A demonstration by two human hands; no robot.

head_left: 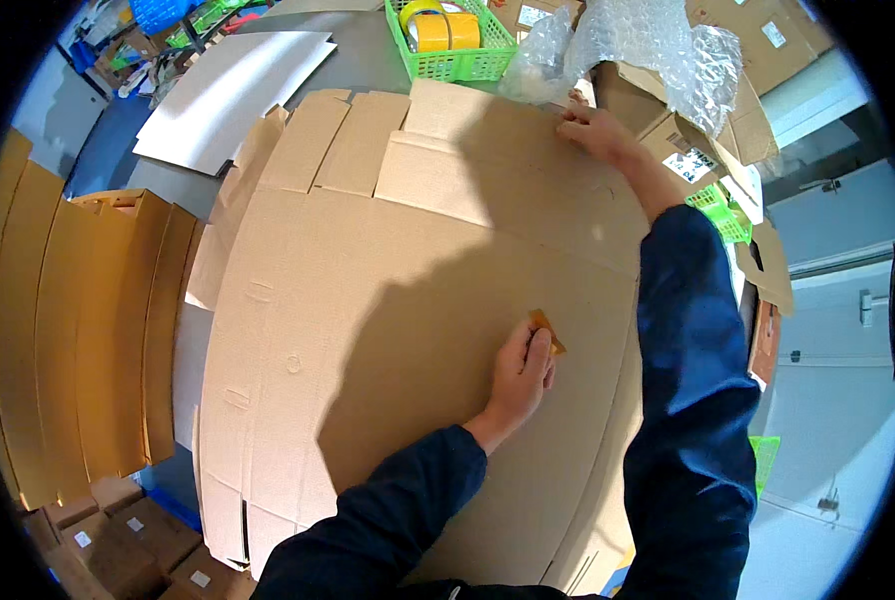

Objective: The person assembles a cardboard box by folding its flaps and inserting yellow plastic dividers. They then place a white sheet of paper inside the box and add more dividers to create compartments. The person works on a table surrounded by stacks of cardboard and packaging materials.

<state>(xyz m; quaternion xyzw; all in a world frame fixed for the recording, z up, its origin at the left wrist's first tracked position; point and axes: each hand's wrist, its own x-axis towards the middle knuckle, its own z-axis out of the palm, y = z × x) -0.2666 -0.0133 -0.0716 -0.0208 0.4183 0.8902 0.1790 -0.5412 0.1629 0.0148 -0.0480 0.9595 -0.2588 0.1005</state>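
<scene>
A large flattened cardboard box (418,280) lies spread in front of me, with creases and flaps along its far side. My left hand (524,375) is closed over the right half of the sheet. Its fingers pinch a small flat amber-yellow piece (547,333) that looks like tape. My right hand (600,138) reaches to the far right edge of the cardboard, beside an opened carton. Its fingers are bent together at the tips, and what they hold, if anything, cannot be made out.
A green basket (458,64) with yellow tape rolls stands beyond the sheet. Bubble wrap (658,55) lies over cartons at the far right. White sheets (233,95) lie at the far left. Folded brown cartons (98,330) stand at left, above boxes (118,545) on the floor.
</scene>
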